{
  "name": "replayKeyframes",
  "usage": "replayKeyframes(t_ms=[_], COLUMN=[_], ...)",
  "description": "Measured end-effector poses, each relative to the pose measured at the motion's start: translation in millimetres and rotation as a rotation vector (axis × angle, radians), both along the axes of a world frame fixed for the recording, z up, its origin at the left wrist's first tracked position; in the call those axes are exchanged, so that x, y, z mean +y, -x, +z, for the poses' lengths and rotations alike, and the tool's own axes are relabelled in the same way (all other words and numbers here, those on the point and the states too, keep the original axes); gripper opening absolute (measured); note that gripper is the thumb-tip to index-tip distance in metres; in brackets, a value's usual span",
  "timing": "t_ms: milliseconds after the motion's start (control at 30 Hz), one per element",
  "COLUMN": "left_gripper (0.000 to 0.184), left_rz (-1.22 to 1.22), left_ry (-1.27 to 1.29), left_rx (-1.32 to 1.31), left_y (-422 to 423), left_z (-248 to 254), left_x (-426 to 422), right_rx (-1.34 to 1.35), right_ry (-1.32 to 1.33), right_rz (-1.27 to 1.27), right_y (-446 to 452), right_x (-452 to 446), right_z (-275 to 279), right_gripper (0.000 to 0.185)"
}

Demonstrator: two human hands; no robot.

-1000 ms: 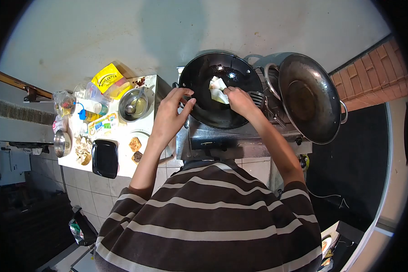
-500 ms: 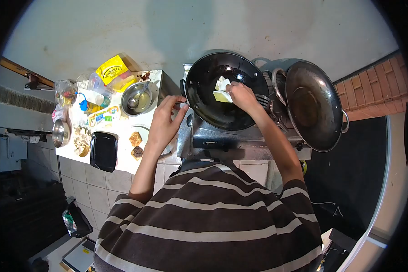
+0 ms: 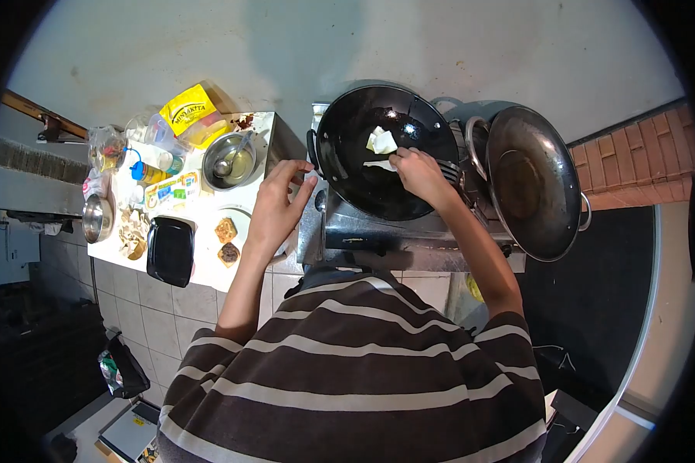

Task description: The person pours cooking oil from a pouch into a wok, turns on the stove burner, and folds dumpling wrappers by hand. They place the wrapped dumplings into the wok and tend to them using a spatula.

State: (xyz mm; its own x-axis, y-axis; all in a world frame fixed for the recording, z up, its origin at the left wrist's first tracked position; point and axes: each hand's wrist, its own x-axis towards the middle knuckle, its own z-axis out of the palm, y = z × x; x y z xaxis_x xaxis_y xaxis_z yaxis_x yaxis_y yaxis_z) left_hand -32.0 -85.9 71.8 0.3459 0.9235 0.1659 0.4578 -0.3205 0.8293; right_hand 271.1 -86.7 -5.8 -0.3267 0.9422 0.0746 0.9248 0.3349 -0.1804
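Observation:
A black wok (image 3: pixel 363 193) sits on the metal stove (image 3: pixel 355 231). Over its right half my right hand (image 3: pixel 421 176) pinches a crumpled white tissue (image 3: pixel 381 164); another part of white tissue, or a separate piece, shows just above, partly yellowish. Beside the wok's left handle is my left hand (image 3: pixel 282 197), its fingers curled against the rim with a small bit of something white at the fingertips. A slotted metal spatula (image 3: pixel 449 171) rests at the wok's right edge, partly behind my right hand.
A larger worn wok (image 3: pixel 534 185) leans at the right. On the white table (image 3: pixel 123 258) are a metal bowl with a ladle (image 3: pixel 230 160), a yellow pouch (image 3: pixel 191 112), a black tray (image 3: pixel 171 251), a plate with two browned pieces (image 3: pixel 226 230), bottles and a small steel bowl (image 3: pixel 96 218).
My right hand has shifted slightly right and down inside the wok, and the white tissue has changed shape. My left hand has moved from above the wok's left edge to its handle.

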Motion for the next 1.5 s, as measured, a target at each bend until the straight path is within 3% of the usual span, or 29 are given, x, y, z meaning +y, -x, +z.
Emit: replayKeyframes(t_ms=[367, 433, 533, 833, 967, 1033, 1300, 1500], left_gripper=[0.02, 0.02, 0.019, 0.019, 0.021, 0.022, 0.025, 0.026], left_rz=[-0.008, -0.002, 0.014, 0.08, 0.131, 0.165, 0.279, 0.373], left_ry=[-0.017, -0.013, 0.025, 0.095, 0.132, 0.146, 0.237, 0.374], left_rx=[-0.016, -0.006, 0.006, 0.015, 0.036, 0.038, 0.052, -0.017], left_y=[0, 0, 1, -1, -1, -2, -4, -27], left_z=[-1, 2, 1, -18, -33, -45, -113, -131], left_x=[2, 0, -3, -12, -16, -19, -46, -87], right_rx=[0.207, 0.372, 0.491, 0.685, 0.766, 0.778, 0.8, 0.761], right_ry=[0.034, -0.034, -0.092, -0.095, -0.201, -0.063, -0.012, 0.1], right_rz=[-0.074, -0.24, -0.283, -0.659, -0.59, -0.648, -0.496, -0.419], right_y=[0, 0, -9, -12, -23, -29, -64, -78], right_x=[-20, -32, -52, -127, -137, -142, -160, -185], right_z=[45, 58, 68, 54, 42, 49, 50, 36], right_gripper=[0.012, 0.012, 0.013, 0.013, 0.008, 0.002, 0.007, 0.01])
